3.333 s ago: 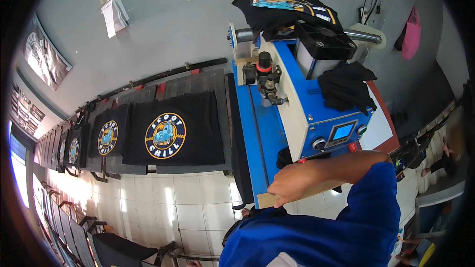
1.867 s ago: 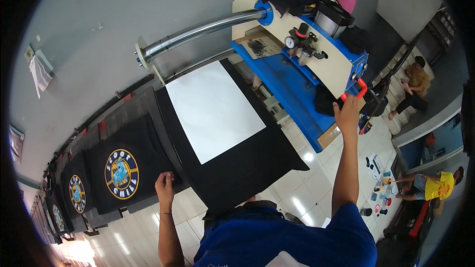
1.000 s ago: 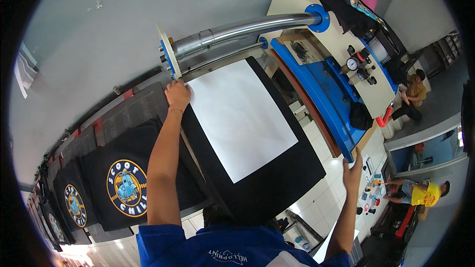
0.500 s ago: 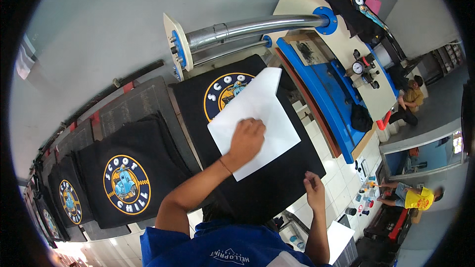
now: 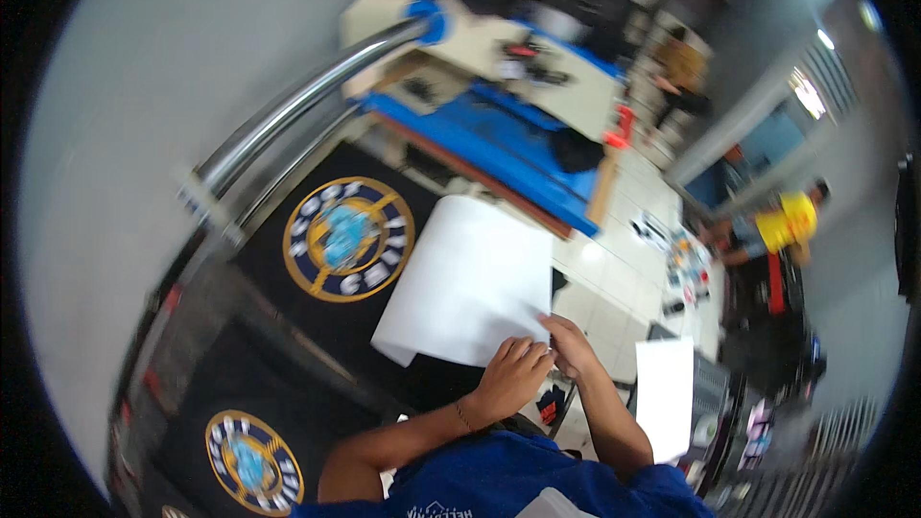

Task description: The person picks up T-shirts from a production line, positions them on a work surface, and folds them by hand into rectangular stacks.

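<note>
A large white paper sheet [image 5: 475,273] curves up over a black garment, with both of my hands at its near right corner. My left hand [image 5: 515,379] has its fingers bent over the near edge. Right beside it, my right hand [image 5: 571,345] pinches the sheet's corner between thumb and fingers. To the left of the sheet, the garment's round scooter print [image 5: 350,240] in blue, white and orange lies uncovered. The paper hides part of the garment. A second black garment with the same print [image 5: 254,462] lies nearer, at the lower left.
A blue and cream press machine [image 5: 489,153] stands beyond the sheet, joined to a shiny metal tube [image 5: 307,101]. Another white sheet [image 5: 664,398] lies at the right. Farther right are a person in yellow [image 5: 787,225], a seated person [image 5: 681,72] and small items on the tiled floor.
My view has swung to the right. The sheet has come off the print and now bends upward. My right hand, empty before, has joined the left at the sheet's corner.
</note>
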Available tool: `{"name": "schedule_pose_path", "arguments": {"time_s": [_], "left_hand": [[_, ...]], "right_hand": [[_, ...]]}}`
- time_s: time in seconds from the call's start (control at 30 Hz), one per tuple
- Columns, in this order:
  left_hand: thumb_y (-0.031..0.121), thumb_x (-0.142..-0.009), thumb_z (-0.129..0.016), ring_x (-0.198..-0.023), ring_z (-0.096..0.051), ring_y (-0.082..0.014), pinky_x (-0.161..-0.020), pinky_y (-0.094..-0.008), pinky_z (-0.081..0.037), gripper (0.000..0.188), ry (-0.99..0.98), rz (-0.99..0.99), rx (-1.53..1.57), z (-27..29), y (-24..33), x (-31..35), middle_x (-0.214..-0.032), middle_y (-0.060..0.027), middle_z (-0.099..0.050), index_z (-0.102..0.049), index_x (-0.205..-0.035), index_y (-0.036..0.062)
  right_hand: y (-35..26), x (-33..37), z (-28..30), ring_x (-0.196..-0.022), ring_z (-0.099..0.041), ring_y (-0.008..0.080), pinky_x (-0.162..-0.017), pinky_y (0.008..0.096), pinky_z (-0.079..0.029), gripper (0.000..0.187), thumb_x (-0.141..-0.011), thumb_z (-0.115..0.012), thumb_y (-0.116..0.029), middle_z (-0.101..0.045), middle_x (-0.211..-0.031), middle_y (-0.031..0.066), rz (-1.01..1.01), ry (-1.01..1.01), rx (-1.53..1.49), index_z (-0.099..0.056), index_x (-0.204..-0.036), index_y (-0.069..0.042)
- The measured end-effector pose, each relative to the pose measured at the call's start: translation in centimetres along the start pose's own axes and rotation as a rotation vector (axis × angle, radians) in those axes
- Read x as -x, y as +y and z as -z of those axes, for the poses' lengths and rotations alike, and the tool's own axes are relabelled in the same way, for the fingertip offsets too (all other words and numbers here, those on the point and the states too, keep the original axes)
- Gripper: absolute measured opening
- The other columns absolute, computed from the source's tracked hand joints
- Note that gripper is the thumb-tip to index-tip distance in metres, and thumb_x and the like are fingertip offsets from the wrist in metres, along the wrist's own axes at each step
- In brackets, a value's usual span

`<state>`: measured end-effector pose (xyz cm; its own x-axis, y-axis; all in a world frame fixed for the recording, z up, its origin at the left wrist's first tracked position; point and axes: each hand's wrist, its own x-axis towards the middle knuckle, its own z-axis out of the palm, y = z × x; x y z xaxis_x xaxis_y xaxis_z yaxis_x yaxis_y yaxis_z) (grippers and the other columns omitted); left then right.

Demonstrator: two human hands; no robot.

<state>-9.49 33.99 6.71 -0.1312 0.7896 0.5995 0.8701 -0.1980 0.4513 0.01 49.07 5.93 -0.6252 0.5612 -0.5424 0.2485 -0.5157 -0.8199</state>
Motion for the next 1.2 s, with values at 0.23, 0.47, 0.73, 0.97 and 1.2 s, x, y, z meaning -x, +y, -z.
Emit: {"name": "schedule_pose_path", "arguments": {"time_s": [0.23, 0.47, 0.73, 0.97, 1.2], "left_hand": [[0.018, -0.081, -0.068, -0.107, -0.055, -0.0333, -0.093, -0.0464, -0.044, 0.021, -0.229, -0.104, 0.306, -4.1, 7.2, 0.8, -0.112, -0.0121, -0.06, -0.064, -0.098, 0.0056], [0.016, -0.089, -0.066, -0.087, -0.066, -0.0283, -0.078, -0.037, -0.052, 0.018, -0.497, 0.285, 0.552, -3.1, 7.9, 4.8, -0.094, -0.0144, -0.068, -0.068, -0.097, -0.0004], [0.033, -0.099, -0.057, -0.088, -0.065, -0.0161, -0.077, -0.03, -0.051, 0.032, -1.061, 1.163, 0.846, -5.1, 5.2, 17.1, -0.098, -0.0075, -0.07, -0.069, -0.104, 0.0037], [0.06, -0.088, -0.062, -0.13, -0.041, -0.031, -0.11, -0.0515, -0.035, 0.066, 0.011, 1.464, 1.377, -6.2, 3.2, 28.4, -0.142, -0.0041, -0.043, -0.043, -0.14, 0.0237], [0.079, -0.077, -0.057, -0.13, -0.039, -0.0279, -0.115, -0.0509, -0.026, 0.087, 0.61, 1.323, 1.678, -9.6, 1.4, 30.2, -0.141, -0.002, -0.045, -0.042, -0.142, 0.0231]], "right_hand": [[5.3, 5.0, 12.2, -0.075, -0.064, 0.0169, -0.072, 0.0306, -0.053, 0.033, -0.092, -0.066, -0.02, -0.07, -0.092, 0.0106, 0.21, 0.318, 0.246, -0.065, -0.114, 0.005], [13.8, 20.9, 29.1, -0.078, -0.067, 0.0189, -0.071, 0.0335, -0.055, 0.037, -0.092, -0.067, -0.019, -0.07, -0.092, 0.0137, 0.153, 0.894, 0.122, -0.063, -0.115, 0.009], [33.3, 31.3, 42.4, -0.081, -0.068, 0.0211, -0.076, 0.0339, -0.053, 0.034, -0.091, -0.065, -0.016, -0.071, -0.098, 0.0151, 0.148, 1.235, -0.155, -0.063, -0.115, 0.008], [37.7, 32.7, 47.1, -0.082, -0.064, 0.0206, -0.072, 0.0349, -0.052, 0.037, -0.092, -0.063, -0.019, -0.067, -0.099, 0.0121, 0.139, 1.227, -0.368, -0.059, -0.12, 0.004], [34.8, 33.8, 49.2, -0.065, -0.06, 0.0235, -0.051, 0.0352, -0.051, 0.032, -0.083, -0.071, -0.026, -0.059, -0.08, 0.0094, -0.339, 1.149, -0.031, -0.06, -0.102, -0.003]]}}
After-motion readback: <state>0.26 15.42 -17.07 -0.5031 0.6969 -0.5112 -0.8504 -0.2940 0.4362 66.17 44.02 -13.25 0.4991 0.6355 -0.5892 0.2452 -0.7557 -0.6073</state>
